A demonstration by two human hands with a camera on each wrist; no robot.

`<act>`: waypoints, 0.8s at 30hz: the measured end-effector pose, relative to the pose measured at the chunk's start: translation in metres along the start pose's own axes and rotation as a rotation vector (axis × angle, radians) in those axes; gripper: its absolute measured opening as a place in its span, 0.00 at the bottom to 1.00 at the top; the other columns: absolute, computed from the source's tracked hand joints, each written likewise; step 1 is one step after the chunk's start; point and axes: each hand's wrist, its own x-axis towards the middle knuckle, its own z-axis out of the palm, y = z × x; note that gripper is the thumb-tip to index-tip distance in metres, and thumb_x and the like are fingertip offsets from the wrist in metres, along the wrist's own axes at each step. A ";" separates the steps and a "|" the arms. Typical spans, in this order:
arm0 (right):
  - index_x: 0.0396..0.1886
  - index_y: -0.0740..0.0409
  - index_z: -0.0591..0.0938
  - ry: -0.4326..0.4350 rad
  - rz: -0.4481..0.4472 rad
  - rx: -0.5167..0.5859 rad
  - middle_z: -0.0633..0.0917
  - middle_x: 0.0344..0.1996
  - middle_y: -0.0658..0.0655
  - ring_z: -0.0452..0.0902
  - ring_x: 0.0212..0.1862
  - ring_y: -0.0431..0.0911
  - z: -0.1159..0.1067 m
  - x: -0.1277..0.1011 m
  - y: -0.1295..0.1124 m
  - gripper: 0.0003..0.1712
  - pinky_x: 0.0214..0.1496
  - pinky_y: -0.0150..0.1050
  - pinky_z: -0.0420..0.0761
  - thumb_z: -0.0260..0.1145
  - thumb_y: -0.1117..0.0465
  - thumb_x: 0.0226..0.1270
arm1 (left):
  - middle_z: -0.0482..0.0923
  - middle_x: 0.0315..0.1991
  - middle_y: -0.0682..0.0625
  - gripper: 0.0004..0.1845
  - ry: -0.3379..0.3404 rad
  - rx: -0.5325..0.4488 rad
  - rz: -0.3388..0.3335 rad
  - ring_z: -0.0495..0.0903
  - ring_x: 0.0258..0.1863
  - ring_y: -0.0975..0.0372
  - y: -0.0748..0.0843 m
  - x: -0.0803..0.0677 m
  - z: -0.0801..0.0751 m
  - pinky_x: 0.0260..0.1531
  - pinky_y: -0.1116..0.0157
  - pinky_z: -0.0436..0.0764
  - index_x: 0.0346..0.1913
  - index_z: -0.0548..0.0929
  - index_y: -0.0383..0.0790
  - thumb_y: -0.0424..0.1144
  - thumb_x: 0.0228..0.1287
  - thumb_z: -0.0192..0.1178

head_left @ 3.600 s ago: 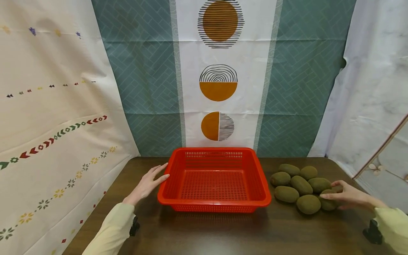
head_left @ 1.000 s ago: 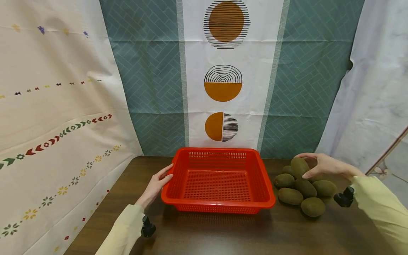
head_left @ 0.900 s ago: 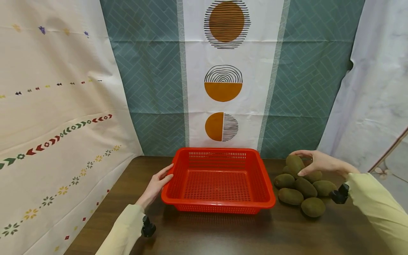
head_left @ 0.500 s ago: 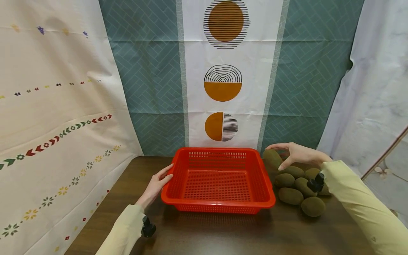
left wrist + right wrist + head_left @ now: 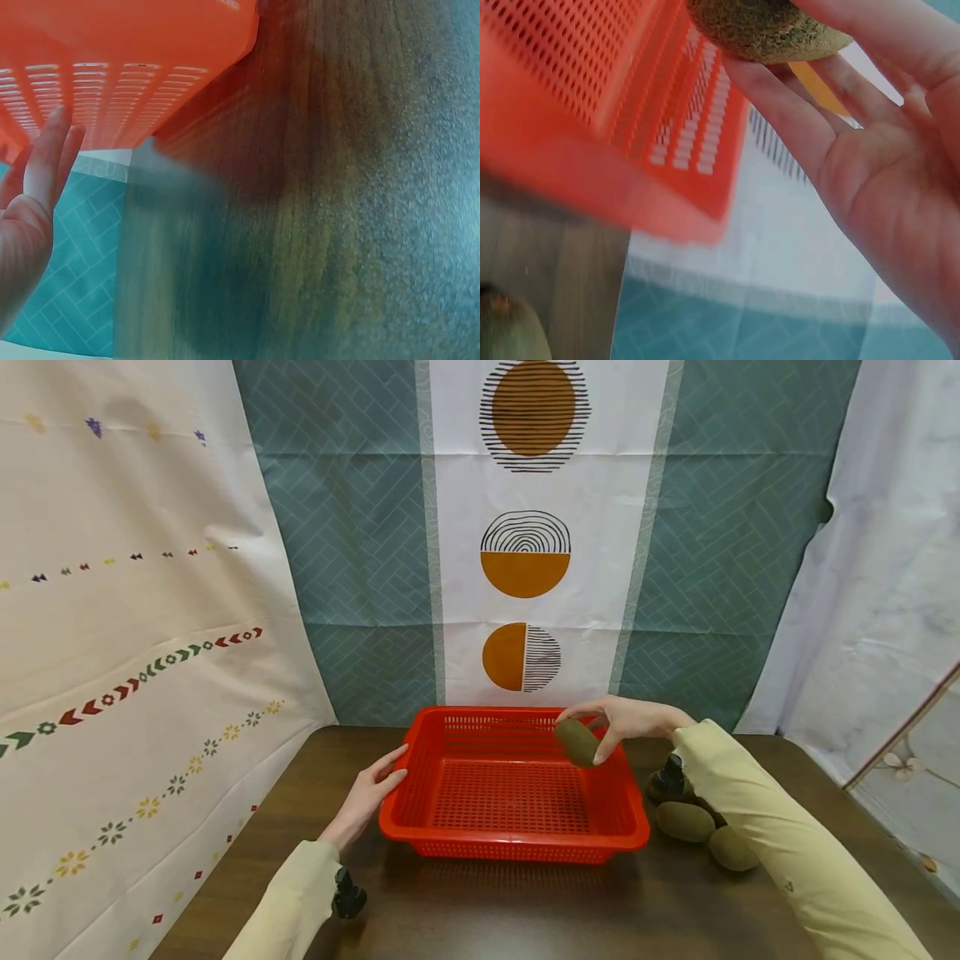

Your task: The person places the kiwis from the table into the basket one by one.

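Note:
A brown fuzzy kiwi [image 5: 577, 743] is pinched between the thumb and fingers of my right hand [image 5: 628, 720], held over the back right part of a red plastic basket [image 5: 513, 841]. The right wrist view shows the same kiwi [image 5: 765, 34] at the top, with the fingers curved round its lower side. My left hand [image 5: 369, 793] rests at the basket's left rim, its fingers nearly straight against the outer wall. In the left wrist view those fingers [image 5: 49, 154] lie along the slotted side of the basket.
Several more kiwis [image 5: 685, 822] lie on the dark wooden table [image 5: 495, 910] right of the basket, partly hidden under my right forearm [image 5: 780, 843]. A patterned cloth [image 5: 360, 568] hangs behind the table, with pale cloths at both sides.
My right hand picked up a kiwi from the group at the right, raised it and carried it left over the basket. My left hand has stayed at the rim over the last second.

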 end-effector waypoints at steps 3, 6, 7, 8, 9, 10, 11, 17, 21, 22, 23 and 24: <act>0.60 0.49 0.71 -0.029 -0.009 -0.029 0.67 0.60 0.49 0.58 0.59 0.49 0.008 0.017 -0.004 0.39 0.58 0.51 0.61 0.74 0.66 0.44 | 0.64 0.60 0.38 0.28 -0.008 0.004 -0.001 0.73 0.49 0.47 0.001 -0.001 0.000 0.41 0.57 0.76 0.67 0.61 0.44 0.40 0.65 0.53; 0.60 0.50 0.71 -0.055 -0.027 -0.040 0.68 0.59 0.48 0.60 0.59 0.48 0.016 0.032 -0.007 0.39 0.57 0.48 0.64 0.74 0.66 0.44 | 0.63 0.61 0.38 0.28 -0.007 0.008 -0.001 0.73 0.49 0.47 0.002 -0.001 0.000 0.41 0.57 0.76 0.67 0.61 0.43 0.40 0.65 0.53; 0.60 0.51 0.71 -0.062 -0.038 -0.039 0.68 0.59 0.48 0.60 0.59 0.48 0.019 0.037 -0.008 0.40 0.57 0.47 0.64 0.74 0.67 0.44 | 0.63 0.60 0.38 0.28 -0.004 0.011 0.001 0.73 0.49 0.47 0.002 -0.001 0.000 0.41 0.57 0.76 0.67 0.61 0.43 0.40 0.65 0.53; 0.60 0.53 0.71 -0.069 -0.047 -0.038 0.68 0.59 0.48 0.60 0.59 0.48 0.021 0.041 -0.009 0.40 0.56 0.47 0.65 0.74 0.67 0.44 | 0.64 0.60 0.39 0.28 0.003 0.007 -0.001 0.74 0.49 0.47 0.003 -0.002 0.000 0.40 0.57 0.76 0.67 0.61 0.44 0.40 0.65 0.54; 0.60 0.54 0.70 -0.079 -0.055 -0.026 0.69 0.59 0.49 0.60 0.59 0.48 0.023 0.046 -0.011 0.40 0.56 0.47 0.66 0.74 0.67 0.44 | 0.64 0.60 0.39 0.28 0.004 0.011 0.000 0.74 0.49 0.48 0.003 -0.002 0.000 0.40 0.57 0.76 0.67 0.61 0.44 0.40 0.65 0.54; 0.60 0.55 0.70 -0.087 -0.066 -0.021 0.69 0.58 0.49 0.60 0.59 0.49 0.025 0.050 -0.011 0.40 0.56 0.47 0.66 0.74 0.68 0.44 | 0.65 0.60 0.40 0.28 0.009 0.009 -0.003 0.74 0.48 0.48 0.003 -0.002 0.000 0.40 0.57 0.77 0.67 0.61 0.44 0.40 0.65 0.54; 0.60 0.57 0.70 -0.094 -0.077 -0.020 0.69 0.58 0.50 0.60 0.59 0.48 0.028 0.054 -0.013 0.40 0.57 0.47 0.65 0.74 0.68 0.44 | 0.65 0.60 0.40 0.28 0.009 0.009 -0.005 0.74 0.48 0.48 0.003 -0.002 0.000 0.40 0.57 0.77 0.67 0.61 0.45 0.40 0.65 0.54; 0.59 0.59 0.69 -0.148 -0.103 0.013 0.71 0.55 0.50 0.63 0.56 0.46 0.043 0.081 -0.017 0.39 0.58 0.48 0.63 0.75 0.68 0.43 | 0.66 0.60 0.42 0.27 0.006 0.002 -0.009 0.75 0.48 0.49 0.003 -0.003 0.000 0.40 0.57 0.76 0.67 0.62 0.47 0.40 0.65 0.53; 0.58 0.63 0.68 -0.217 -0.134 0.051 0.71 0.55 0.53 0.64 0.56 0.48 0.056 0.098 -0.017 0.38 0.58 0.46 0.64 0.73 0.72 0.44 | 0.65 0.60 0.40 0.27 0.001 0.016 0.007 0.74 0.48 0.48 0.002 -0.002 -0.001 0.40 0.57 0.77 0.67 0.61 0.44 0.39 0.65 0.53; 0.58 0.64 0.68 -0.235 -0.142 0.056 0.71 0.55 0.54 0.64 0.56 0.49 0.059 0.102 -0.016 0.38 0.58 0.44 0.64 0.72 0.73 0.45 | 0.65 0.60 0.40 0.28 0.001 0.015 0.008 0.74 0.48 0.48 0.002 -0.001 -0.001 0.40 0.57 0.77 0.67 0.61 0.44 0.40 0.65 0.53; 0.59 0.64 0.68 -0.252 -0.149 0.058 0.71 0.55 0.55 0.64 0.56 0.49 0.062 0.106 -0.017 0.38 0.57 0.44 0.65 0.72 0.73 0.45 | 0.65 0.60 0.40 0.28 0.003 0.015 0.005 0.74 0.48 0.48 0.001 -0.001 -0.001 0.40 0.57 0.77 0.67 0.62 0.44 0.40 0.65 0.54; 0.59 0.64 0.68 -0.269 -0.148 0.068 0.71 0.55 0.55 0.65 0.55 0.50 0.065 0.109 -0.017 0.38 0.56 0.44 0.66 0.71 0.74 0.45 | 0.65 0.60 0.40 0.27 0.002 0.013 0.004 0.74 0.48 0.48 0.001 0.000 -0.001 0.40 0.57 0.77 0.67 0.62 0.44 0.40 0.65 0.54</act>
